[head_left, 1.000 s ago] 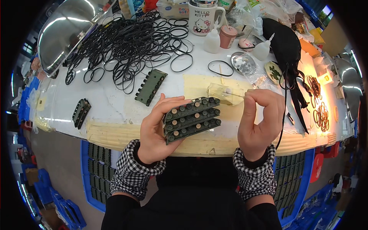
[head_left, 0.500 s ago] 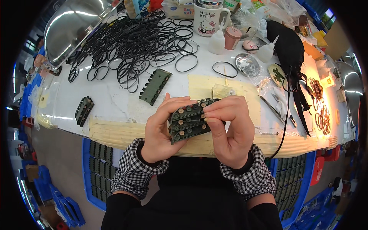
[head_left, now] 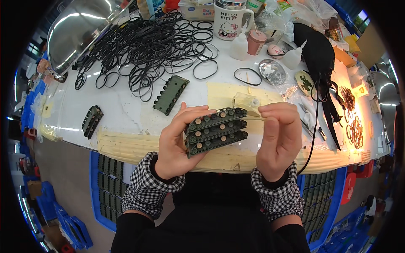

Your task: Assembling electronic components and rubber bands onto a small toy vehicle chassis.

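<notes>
My left hand (head_left: 173,141) is wrapped round several dark green toy tank bodies (head_left: 217,131), stacked in three rows with small round wheels, some tan and some green, along their sides. Just right of the stack, apart from it, my right hand (head_left: 278,137) is raised with thumb and fingers pinched together. Whatever sits in that pinch is too small to name. Beyond those fingertips, a cream block (head_left: 242,102) with a round whitish patch rests on a yellow sheet (head_left: 219,90). Another green tank body (head_left: 171,95) lies farther off, and a smaller green piece (head_left: 91,121) lies at the left.
Black rubber bands (head_left: 143,46) are heaped at the far left beside a shiny metal dome (head_left: 78,36). A white mug (head_left: 229,23), squeeze bottles (head_left: 239,47) and a black cabled tool (head_left: 314,50) stand behind. Blue trays (head_left: 93,185) of green parts sit below the padded table edge (head_left: 126,145).
My right hand has drawn away from the wheels toward the right, its fingers still pinched. My left hand and the stack have hardly moved.
</notes>
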Demonstrator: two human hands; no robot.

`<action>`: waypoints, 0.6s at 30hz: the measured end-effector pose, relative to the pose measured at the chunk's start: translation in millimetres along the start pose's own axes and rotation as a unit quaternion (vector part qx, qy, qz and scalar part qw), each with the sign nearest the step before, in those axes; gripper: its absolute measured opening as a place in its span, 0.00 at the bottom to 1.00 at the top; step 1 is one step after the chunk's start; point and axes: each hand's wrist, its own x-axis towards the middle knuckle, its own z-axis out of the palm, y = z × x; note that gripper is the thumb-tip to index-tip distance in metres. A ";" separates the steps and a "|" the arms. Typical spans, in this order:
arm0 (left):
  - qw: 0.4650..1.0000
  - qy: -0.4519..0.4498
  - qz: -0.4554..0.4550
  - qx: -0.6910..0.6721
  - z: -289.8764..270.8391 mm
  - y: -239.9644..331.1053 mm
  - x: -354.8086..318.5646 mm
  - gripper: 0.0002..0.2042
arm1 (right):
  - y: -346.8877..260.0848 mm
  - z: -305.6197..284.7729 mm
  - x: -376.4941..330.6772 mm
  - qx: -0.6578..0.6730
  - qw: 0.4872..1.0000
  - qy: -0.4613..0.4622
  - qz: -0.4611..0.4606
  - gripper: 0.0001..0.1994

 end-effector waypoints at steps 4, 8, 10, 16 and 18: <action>1.000 0.007 -0.003 -0.012 1.1 0.4 0.9 0.29 | 16.2 -21.2 17.2 -0.289 0.949 -0.002 -0.125 0.05; 1.000 0.013 -0.007 -0.022 1.3 -0.4 0.6 0.29 | 19.2 -23.0 17.6 -0.369 0.919 -0.065 -0.120 0.06; 0.999 0.017 -0.015 -0.040 2.4 -2.0 -0.7 0.29 | 16.4 -22.0 16.5 -0.359 0.923 -0.042 -0.129 0.06; 1.000 0.013 -0.009 -0.011 1.2 0.3 0.1 0.28 | -1.0 -5.1 3.7 -0.037 0.995 -0.051 -0.073 0.04; 1.000 0.010 -0.015 -0.016 2.2 1.0 0.8 0.28 | -2.1 3.5 0.3 0.021 0.995 -0.076 -0.059 0.04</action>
